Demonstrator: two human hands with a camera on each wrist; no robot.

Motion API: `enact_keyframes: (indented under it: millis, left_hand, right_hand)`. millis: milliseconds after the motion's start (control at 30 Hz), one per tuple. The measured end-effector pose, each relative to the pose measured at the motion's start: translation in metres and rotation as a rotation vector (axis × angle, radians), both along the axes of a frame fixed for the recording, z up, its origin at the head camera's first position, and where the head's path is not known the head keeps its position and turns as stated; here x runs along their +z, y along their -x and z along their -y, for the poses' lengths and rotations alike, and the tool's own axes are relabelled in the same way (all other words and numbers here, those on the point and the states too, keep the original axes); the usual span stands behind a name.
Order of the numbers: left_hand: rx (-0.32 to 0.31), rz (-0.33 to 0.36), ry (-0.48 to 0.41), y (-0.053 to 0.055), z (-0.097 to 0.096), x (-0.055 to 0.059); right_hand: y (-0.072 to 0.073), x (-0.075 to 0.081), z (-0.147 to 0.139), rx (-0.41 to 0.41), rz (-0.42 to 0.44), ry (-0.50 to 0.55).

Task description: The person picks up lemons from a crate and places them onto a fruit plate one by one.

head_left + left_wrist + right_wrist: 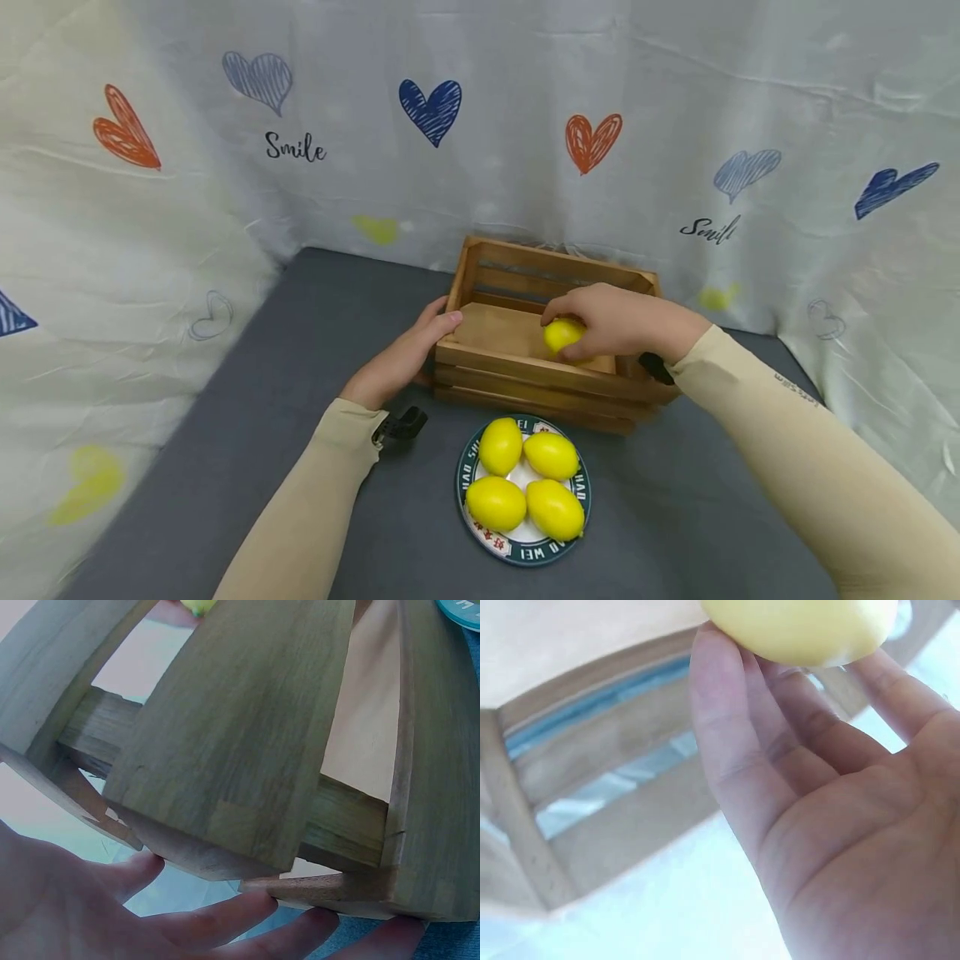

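My right hand [611, 321] holds a yellow lemon [562, 334] over the inside of a slatted wooden crate [536, 367]. In the right wrist view the fingers and thumb pinch the lemon [802, 630] from its sides. My left hand [405, 350] rests against the crate's left end, thumb near the top rim. The left wrist view has its fairly straight fingertips touching the end slats [225, 750]. In front of the crate is a round plate [468, 454] with a dark green lettered rim, bearing several lemons [497, 503].
A dark grey tabletop [322, 325] lies beneath everything. Behind the crate and at both sides hangs a white cloth [510, 67] printed with hearts and the word Smile. A dark band [401, 425] sits at the left wrist, over the table.
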State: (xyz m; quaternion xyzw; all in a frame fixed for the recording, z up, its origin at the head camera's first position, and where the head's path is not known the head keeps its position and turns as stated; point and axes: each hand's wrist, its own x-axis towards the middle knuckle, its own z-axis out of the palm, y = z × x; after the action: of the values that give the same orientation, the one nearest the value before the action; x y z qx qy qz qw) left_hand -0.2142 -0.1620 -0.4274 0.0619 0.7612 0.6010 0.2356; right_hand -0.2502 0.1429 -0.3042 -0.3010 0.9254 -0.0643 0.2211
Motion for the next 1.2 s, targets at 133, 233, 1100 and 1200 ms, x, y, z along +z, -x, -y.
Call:
enact_keyframes:
  millis: [133, 233, 1100, 1200]
  left_hand:
    - [-0.001, -0.009, 0.005, 0.0, 0.001, -0.001]
    - [-0.004, -0.01, 0.002, 0.0, 0.0, -0.002]
    - [-0.005, -0.01, 0.019, 0.003, 0.0, -0.001]
    - [-0.008, -0.008, 0.017, 0.003, 0.0, -0.002]
  right_hand:
    - [-0.011, 0.012, -0.011, -0.026, -0.021, 0.02]
    - [-0.02, 0.019, -0.019, -0.039, -0.039, 0.037]
    - [-0.124, 0.014, -0.019, 0.06, -0.115, 0.051]
    - [-0.127, -0.003, -0.016, 0.082, -0.094, 0.068]
